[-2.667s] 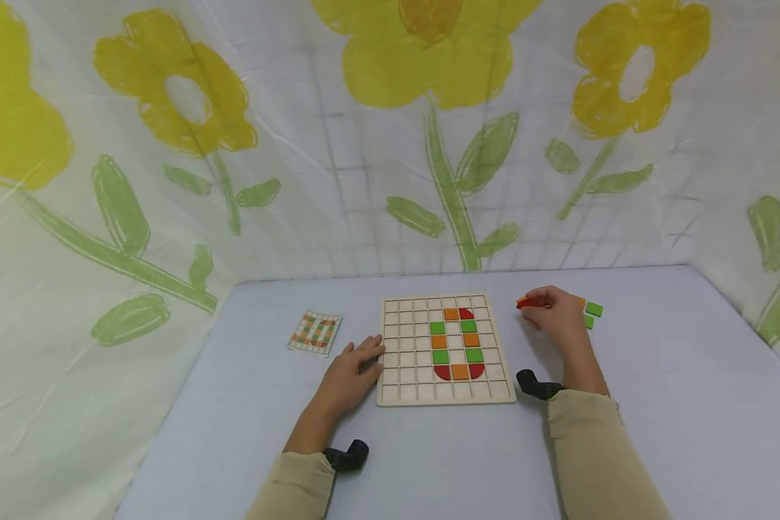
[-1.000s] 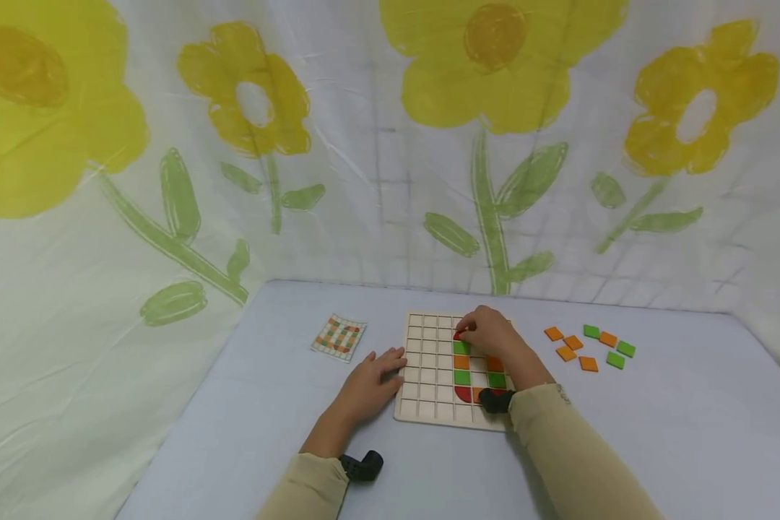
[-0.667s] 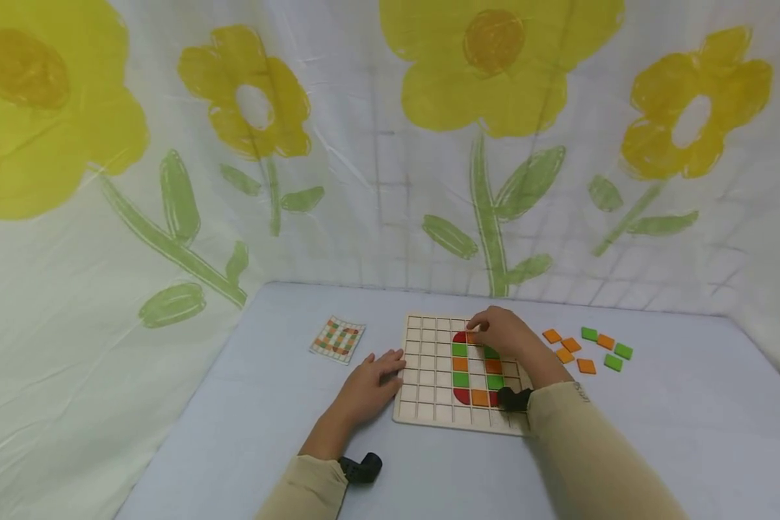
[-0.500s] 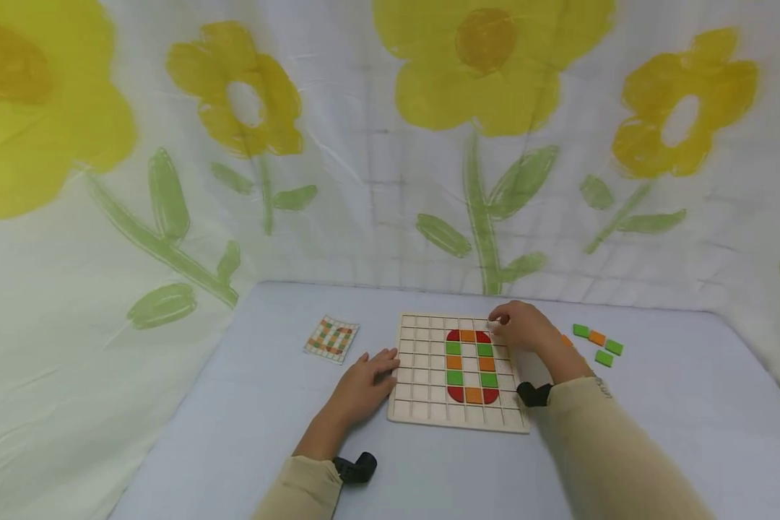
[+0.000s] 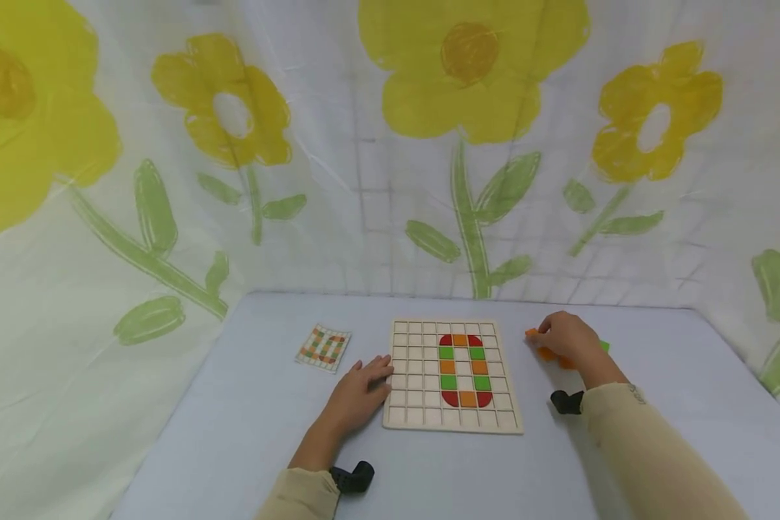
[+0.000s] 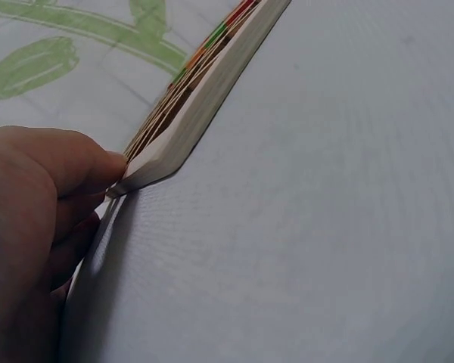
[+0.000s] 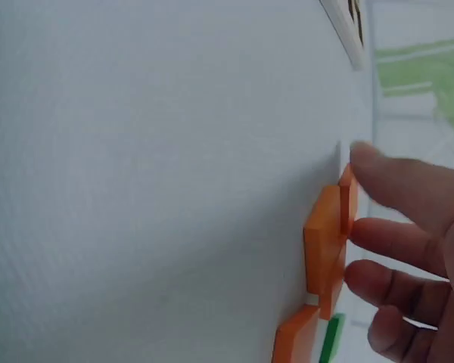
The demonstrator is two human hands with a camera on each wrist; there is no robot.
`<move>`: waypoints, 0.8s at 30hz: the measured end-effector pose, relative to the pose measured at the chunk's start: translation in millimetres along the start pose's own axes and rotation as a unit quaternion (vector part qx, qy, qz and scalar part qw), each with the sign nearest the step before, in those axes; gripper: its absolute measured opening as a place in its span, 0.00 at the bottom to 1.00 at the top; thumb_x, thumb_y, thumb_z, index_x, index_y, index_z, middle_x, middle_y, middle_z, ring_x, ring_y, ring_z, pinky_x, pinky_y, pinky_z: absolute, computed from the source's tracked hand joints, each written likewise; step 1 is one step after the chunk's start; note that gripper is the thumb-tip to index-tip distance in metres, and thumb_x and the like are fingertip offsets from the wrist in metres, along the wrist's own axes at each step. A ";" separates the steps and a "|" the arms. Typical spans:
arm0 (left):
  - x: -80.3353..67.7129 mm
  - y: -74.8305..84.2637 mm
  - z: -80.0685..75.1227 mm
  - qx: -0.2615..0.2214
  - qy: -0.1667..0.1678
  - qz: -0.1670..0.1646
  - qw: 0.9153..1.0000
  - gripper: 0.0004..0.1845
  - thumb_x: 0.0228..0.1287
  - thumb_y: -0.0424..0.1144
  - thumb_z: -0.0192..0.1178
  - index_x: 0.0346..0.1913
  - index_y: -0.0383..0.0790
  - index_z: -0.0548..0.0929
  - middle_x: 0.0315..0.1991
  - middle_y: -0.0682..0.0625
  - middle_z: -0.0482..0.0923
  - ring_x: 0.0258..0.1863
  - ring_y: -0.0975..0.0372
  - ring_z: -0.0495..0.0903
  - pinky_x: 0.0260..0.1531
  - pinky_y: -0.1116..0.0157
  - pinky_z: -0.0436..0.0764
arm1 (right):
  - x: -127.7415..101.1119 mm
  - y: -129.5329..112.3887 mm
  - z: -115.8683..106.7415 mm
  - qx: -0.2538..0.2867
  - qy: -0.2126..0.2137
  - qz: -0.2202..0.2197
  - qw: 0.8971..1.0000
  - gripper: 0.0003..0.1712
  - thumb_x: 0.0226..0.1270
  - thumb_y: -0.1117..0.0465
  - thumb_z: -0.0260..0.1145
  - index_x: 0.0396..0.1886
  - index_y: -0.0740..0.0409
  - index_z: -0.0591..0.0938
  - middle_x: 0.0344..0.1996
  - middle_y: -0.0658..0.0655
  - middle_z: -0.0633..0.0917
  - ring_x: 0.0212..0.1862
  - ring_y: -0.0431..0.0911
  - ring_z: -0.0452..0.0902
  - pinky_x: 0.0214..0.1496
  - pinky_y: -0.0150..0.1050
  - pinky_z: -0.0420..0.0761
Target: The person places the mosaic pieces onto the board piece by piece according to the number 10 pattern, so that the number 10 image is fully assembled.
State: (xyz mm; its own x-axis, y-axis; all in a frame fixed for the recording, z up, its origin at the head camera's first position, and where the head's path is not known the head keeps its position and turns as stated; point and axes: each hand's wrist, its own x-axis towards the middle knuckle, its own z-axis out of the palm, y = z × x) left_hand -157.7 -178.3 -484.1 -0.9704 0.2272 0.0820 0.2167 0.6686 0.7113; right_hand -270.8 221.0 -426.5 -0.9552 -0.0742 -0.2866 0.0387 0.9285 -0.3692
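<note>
A pale wooden grid board bears a ring of red, orange and green tiles. My left hand rests at its left edge, fingers extended, thumb right at the board's corner in the left wrist view. To the right of the board, my right hand is over loose orange tiles. In the right wrist view its thumb and fingers are spread apart around one orange tile, fingertips close against it. Other orange tiles and a green tile lie beside it, partly hidden by the hand in the head view.
A small pattern card with a coloured grid lies left of the board. A flower-printed white cloth hangs behind the table. Black devices are strapped at both wrists.
My right hand left the top of the ring, where a red corner tile and an orange tile now sit, and moved right to the loose orange tiles. My left hand stayed at the board's edge.
</note>
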 end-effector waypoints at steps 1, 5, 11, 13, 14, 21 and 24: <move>-0.5 -0.2 0.1 -0.001 0.001 0.002 1.000 0.20 0.69 0.40 0.59 0.61 0.40 0.80 0.70 0.53 0.70 0.72 0.58 0.66 0.78 0.52 0.52 | 0.2 0.2 1.5 0.002 0.001 -0.003 1.000 0.30 0.64 0.47 0.68 0.53 0.69 0.80 0.44 0.65 0.83 0.39 0.53 0.77 0.39 0.45 0.80; -0.8 -0.2 0.4 -0.005 0.008 0.002 1.000 0.20 0.70 0.41 0.58 0.62 0.41 0.80 0.70 0.54 0.70 0.72 0.59 0.66 0.78 0.53 0.52 | 4.1 -0.2 6.2 0.020 0.013 -0.028 0.999 0.25 0.64 0.51 0.68 0.52 0.65 0.82 0.47 0.67 0.82 0.41 0.54 0.77 0.39 0.45 0.81; -1.8 0.2 -0.6 -0.004 0.007 -0.001 1.000 0.19 0.69 0.41 0.58 0.61 0.41 0.80 0.70 0.54 0.70 0.72 0.58 0.66 0.78 0.52 0.53 | 11.8 0.3 11.2 0.046 0.004 -0.060 0.997 0.25 0.64 0.53 0.69 0.58 0.61 0.82 0.51 0.69 0.81 0.43 0.53 0.77 0.45 0.46 0.82; -1.8 1.0 -1.7 -0.005 0.005 -0.001 1.000 0.20 0.70 0.41 0.58 0.62 0.42 0.80 0.70 0.54 0.69 0.72 0.59 0.66 0.78 0.53 0.52 | 13.3 0.7 12.5 0.048 0.007 -0.063 0.997 0.27 0.64 0.51 0.69 0.57 0.63 0.82 0.50 0.68 0.81 0.42 0.53 0.76 0.44 0.45 0.81; -1.9 1.3 -2.1 -0.004 0.006 0.001 1.000 0.20 0.70 0.41 0.58 0.62 0.42 0.80 0.70 0.54 0.69 0.72 0.59 0.66 0.78 0.53 0.52 | 14.2 0.6 12.9 0.047 0.010 -0.066 0.997 0.27 0.64 0.51 0.69 0.57 0.63 0.82 0.49 0.68 0.81 0.42 0.53 0.76 0.43 0.45 0.81; -1.1 2.9 -4.0 -0.005 0.005 0.003 1.000 0.20 0.70 0.41 0.58 0.61 0.40 0.80 0.70 0.53 0.70 0.72 0.58 0.66 0.78 0.52 0.52 | 19.0 -7.5 13.6 0.010 0.027 -0.086 0.996 0.23 0.67 0.50 0.67 0.52 0.64 0.83 0.42 0.63 0.81 0.38 0.51 0.74 0.36 0.43 0.79; -1.5 2.3 -3.0 -0.005 0.002 -0.001 1.000 0.20 0.69 0.41 0.58 0.61 0.40 0.80 0.70 0.53 0.70 0.72 0.58 0.66 0.78 0.52 0.52 | 21.5 -21.3 15.2 0.002 0.036 -0.089 0.995 0.24 0.68 0.49 0.65 0.52 0.62 0.83 0.41 0.61 0.81 0.37 0.50 0.74 0.33 0.40 0.78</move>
State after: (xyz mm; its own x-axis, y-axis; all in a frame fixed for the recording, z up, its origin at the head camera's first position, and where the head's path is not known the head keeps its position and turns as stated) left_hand -156.0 -179.2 -480.5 -0.9710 0.2242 0.0831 0.2144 0.6621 0.7181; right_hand -287.7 194.1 -438.2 -0.9653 -0.2121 -0.1526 -0.1330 0.9015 -0.4118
